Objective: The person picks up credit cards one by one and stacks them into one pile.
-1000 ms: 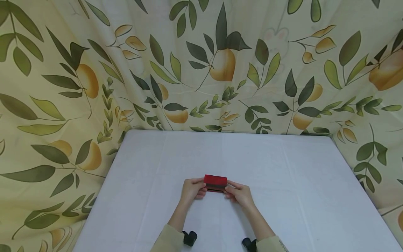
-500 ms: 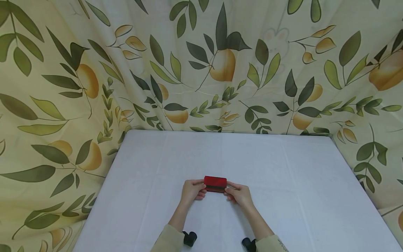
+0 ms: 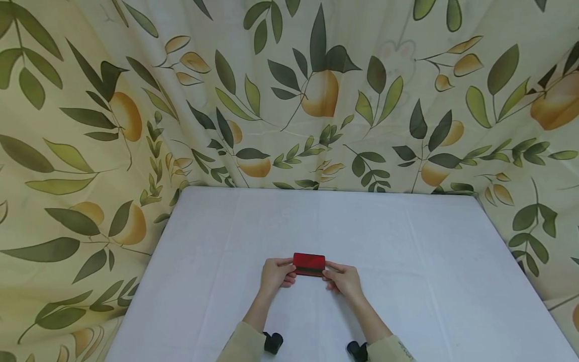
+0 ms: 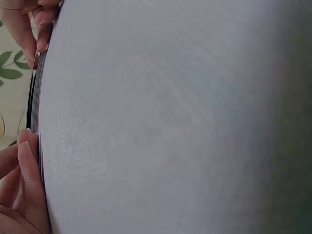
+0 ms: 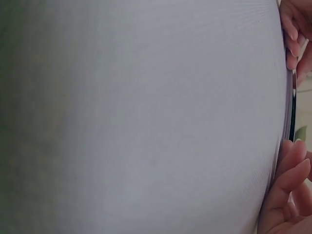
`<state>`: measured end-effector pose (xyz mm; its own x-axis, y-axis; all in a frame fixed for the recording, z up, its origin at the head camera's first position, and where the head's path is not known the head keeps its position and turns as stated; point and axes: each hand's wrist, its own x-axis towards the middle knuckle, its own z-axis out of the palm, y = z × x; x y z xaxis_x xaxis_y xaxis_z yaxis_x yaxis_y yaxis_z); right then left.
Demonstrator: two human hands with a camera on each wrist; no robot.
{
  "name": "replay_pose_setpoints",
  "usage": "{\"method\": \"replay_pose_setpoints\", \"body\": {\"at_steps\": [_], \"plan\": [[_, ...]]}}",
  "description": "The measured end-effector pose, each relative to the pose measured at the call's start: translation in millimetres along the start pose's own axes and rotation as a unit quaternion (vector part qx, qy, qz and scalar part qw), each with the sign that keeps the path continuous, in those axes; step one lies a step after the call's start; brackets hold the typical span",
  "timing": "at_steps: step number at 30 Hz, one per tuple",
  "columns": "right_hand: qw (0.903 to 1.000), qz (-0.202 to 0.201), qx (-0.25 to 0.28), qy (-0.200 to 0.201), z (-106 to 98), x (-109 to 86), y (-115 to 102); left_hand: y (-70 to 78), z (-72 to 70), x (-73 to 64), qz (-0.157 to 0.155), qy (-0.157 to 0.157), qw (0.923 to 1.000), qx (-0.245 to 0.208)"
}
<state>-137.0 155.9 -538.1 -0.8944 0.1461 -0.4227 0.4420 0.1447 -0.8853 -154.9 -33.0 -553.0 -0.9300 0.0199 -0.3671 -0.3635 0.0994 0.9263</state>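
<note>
A small red rectangular item (image 3: 309, 260) with a dark stripe along its near side is held at the front middle of the table. My left hand (image 3: 277, 272) pinches its left end, thumb towards me and forefinger at the far corner. At the other end, my right hand (image 3: 345, 279) grips it in the same way. Both wrist views catch only the item's thin dark edge (image 4: 33, 105), low against the white cloth, between the fingertips of the two hands. What kind of item it is, I cannot tell.
A white cloth (image 3: 244, 221) with faint creases covers the table. Behind and at both sides hangs a curtain (image 3: 289, 146) printed with leaves and fruit. Black wrist cameras (image 3: 273, 343) sit by the beige sleeves (image 3: 242, 346).
Over the last second the red item's top face has tipped down slightly towards me, and the dark stripe below it looks narrower. Both hands have stayed nearly in place.
</note>
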Motion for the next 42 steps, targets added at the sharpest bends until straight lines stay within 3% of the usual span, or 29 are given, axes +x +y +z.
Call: {"method": "replay_pose_setpoints", "body": {"at_steps": [16,42], "plan": [[0.9997,0.001,-0.023,0.007,-0.7,1.5,1.3,-1.3,-1.1,2.5,-0.007,0.005,0.9999,0.006],[1.0000,0.009,0.000,0.001,-0.5,3.3,3.4,-3.6,0.1,3.0,-0.011,0.016,0.9998,-0.008]]}}
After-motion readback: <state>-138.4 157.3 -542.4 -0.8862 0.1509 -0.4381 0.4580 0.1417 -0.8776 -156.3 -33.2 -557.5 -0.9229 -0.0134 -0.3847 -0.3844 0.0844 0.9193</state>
